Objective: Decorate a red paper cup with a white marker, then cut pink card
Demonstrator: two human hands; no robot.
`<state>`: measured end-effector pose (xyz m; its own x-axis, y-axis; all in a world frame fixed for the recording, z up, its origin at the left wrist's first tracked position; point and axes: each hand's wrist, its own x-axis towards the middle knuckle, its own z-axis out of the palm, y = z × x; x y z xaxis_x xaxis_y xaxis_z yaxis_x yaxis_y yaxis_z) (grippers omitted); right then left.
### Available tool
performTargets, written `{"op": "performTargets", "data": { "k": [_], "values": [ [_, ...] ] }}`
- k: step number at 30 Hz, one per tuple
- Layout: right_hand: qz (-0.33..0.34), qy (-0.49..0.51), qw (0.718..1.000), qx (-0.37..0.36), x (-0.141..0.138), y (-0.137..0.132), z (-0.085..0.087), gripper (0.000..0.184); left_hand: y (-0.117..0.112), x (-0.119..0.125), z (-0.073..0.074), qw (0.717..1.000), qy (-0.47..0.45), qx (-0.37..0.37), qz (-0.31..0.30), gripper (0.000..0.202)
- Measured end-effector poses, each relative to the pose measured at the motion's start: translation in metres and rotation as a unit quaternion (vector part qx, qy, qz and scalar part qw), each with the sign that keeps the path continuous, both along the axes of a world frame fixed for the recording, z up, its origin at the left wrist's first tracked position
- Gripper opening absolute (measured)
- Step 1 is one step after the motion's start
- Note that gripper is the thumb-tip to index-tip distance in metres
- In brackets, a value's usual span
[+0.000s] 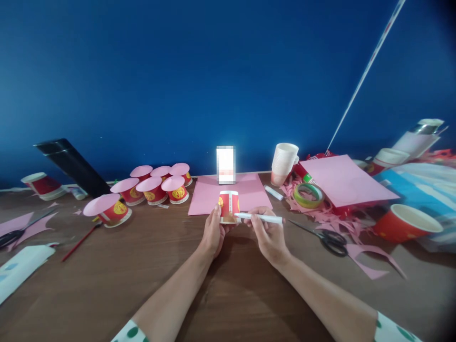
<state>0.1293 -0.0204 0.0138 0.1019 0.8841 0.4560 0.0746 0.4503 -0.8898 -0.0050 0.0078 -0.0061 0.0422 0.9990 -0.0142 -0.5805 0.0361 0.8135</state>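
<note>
Red cup [228, 205] in left hand's [213, 233] grasp

Place: a craft room, where things get cut and stuck together.
Wall: a plain blue wall [178, 71] with nothing on it.
Bench: a brown wooden bench [107, 285] covered in making stuff.
Paper: big pink sheets [249, 190] and pink scraps [320, 216] (the cut-off bits lie all around).
Tools: black scissors [329, 239] and a roll of tape [308, 194].
Cups: a stack of white cups [283, 164], and a bunch of red cups with pink paper tops [153, 190], all made the same way.
</note>
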Motion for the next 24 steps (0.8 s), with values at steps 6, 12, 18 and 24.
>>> {"op": "performTargets", "data": {
  "k": [6, 12, 18, 24],
  "values": [
    [-0.005, -0.008, 1.000, 0.005, -0.0004, 0.0009, -0.0002, 0.012, -0.0013, 0.0006, 0.0016, 1.000, 0.005, -0.001, -0.004, 0.042],
    [0.003, -0.014, 1.000, 0.014, -0.0019, 0.0006, -0.0009, 0.012, -0.0032, 0.0006, 0.0045, 1.000, 0.028, 0.006, -0.013, 0.038],
    [-0.007, -0.010, 1.000, 0.009, -0.0005, 0.0016, -0.0015, 0.012, -0.0026, 0.0001, 0.0036, 0.999, 0.042, 0.004, -0.003, 0.036],
    [-0.015, -0.013, 1.000, 0.009, 0.0009, 0.0029, -0.0022, 0.012, -0.0024, 0.0004, 0.0012, 1.000, 0.017, 0.011, 0.000, 0.038]
  ]
}}
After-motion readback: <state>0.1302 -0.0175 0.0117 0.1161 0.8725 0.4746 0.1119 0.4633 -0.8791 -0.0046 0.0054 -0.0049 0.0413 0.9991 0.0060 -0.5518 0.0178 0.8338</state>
